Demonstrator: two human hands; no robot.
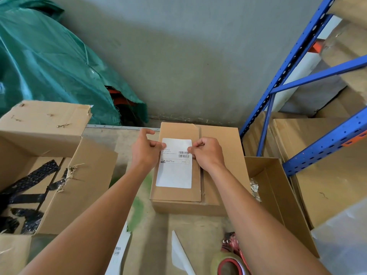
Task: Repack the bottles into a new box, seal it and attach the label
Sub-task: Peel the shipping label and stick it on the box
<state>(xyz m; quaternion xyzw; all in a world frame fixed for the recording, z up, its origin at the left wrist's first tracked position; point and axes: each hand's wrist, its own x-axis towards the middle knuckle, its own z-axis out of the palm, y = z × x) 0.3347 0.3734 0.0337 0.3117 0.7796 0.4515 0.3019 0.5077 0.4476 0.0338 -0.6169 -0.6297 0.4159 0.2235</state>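
Bright, soft, even daylight with no hard shadows. White label (174, 169) near clipping, fine print unreadable. Wide-angle distortion bends the blue rack (294, 62) at the right edge. Bottom edge soft, and the tape roll (231, 264) is blurred. Centre sharp, with mild compression smear on the wall.

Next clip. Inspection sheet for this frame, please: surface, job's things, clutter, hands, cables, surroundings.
Surface: worktop, pale with green smears.
Job's things: closed box at centre; label on its top, left of the seam; tape roll at the near edge; no bottles seen.
Clutter: torn open box at left; open box at right; white backing sheet in front.
Hands: left hand and right hand each pinch a side edge of the label.
Cables: nothing seen.
Surroundings: blue rack, green tarp, grey wall.
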